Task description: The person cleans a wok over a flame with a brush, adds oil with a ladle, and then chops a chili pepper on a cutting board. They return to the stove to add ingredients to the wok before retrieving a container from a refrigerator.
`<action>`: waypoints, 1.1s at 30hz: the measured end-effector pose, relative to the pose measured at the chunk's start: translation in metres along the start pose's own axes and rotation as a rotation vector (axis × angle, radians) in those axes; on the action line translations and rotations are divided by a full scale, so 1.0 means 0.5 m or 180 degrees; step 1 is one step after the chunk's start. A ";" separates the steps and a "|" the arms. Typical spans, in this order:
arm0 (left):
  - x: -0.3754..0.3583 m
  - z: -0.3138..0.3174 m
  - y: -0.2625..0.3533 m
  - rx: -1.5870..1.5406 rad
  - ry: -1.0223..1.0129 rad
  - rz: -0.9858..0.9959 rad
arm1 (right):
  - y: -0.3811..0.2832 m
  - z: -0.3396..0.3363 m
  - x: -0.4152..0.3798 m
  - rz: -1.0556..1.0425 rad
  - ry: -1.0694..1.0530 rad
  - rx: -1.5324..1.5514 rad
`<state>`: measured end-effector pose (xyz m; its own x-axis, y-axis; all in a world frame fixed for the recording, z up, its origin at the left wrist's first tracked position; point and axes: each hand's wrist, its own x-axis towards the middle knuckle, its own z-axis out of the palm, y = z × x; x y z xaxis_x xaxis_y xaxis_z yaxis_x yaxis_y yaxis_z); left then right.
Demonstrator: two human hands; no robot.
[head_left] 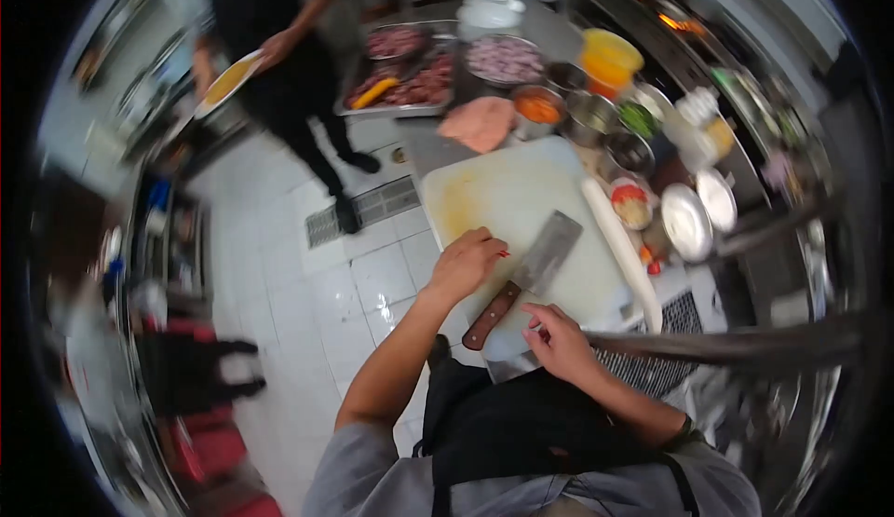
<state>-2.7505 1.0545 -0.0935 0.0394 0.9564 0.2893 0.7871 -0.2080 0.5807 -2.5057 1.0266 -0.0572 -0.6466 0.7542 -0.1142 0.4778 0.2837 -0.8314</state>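
Note:
A cleaver [551,254] with a brown riveted handle lies flat on the white cutting board [521,177]. My left hand [468,261] is over the board's left edge, left of the blade, fingers pinched together. A small red piece [504,253] shows at its fingertips; its kind is too small to make out. To the right of the cleaver's handle, my right hand [561,342] is above the near part of the board. Its fingers are loosely bent and apart, and nothing shows in them. A yellow stain marks the board's far left.
A long white rolling pin [622,251] lies along the board's right edge. Beyond it stand several bowls, including diced orange food [537,107] and chopped greens [637,119]. A meat tray [438,107] is at the back. Another person holds a plate [230,82] at left.

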 end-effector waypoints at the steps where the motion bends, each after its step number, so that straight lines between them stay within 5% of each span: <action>1: 0.003 0.005 -0.017 -0.0142 0.0020 0.0065 | 0.006 0.027 0.000 -0.0007 0.0288 0.0059; 8: 0.039 -0.009 -0.062 -0.0246 -0.0593 0.0634 | -0.053 0.172 0.047 0.0655 0.1466 -0.0885; 16: 0.070 0.030 -0.069 -0.0367 -0.1133 0.1461 | -0.068 0.222 0.046 0.1698 0.2060 -0.0350; 22: 0.118 0.015 -0.116 -0.0485 -0.1200 0.1859 | -0.119 0.185 -0.057 0.2279 0.1571 -0.0341; 27: 0.205 -0.030 -0.145 0.0197 -0.0797 0.2955 | -0.160 0.261 -0.061 0.2407 0.2296 0.0520; 32: 0.199 0.035 -0.141 -0.0938 -0.1824 0.2804 | -0.223 0.307 -0.058 0.2403 0.2622 0.2831; 33: 0.195 0.050 -0.137 -0.1057 -0.1878 0.2843 | -0.231 0.318 -0.055 0.2433 0.2770 0.2610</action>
<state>-2.7851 1.1673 -0.1240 0.8630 0.3655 0.3489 0.1305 -0.8283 0.5449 -2.6375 0.8790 -0.0445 0.3206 0.7666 -0.5564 -0.1319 -0.5455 -0.8277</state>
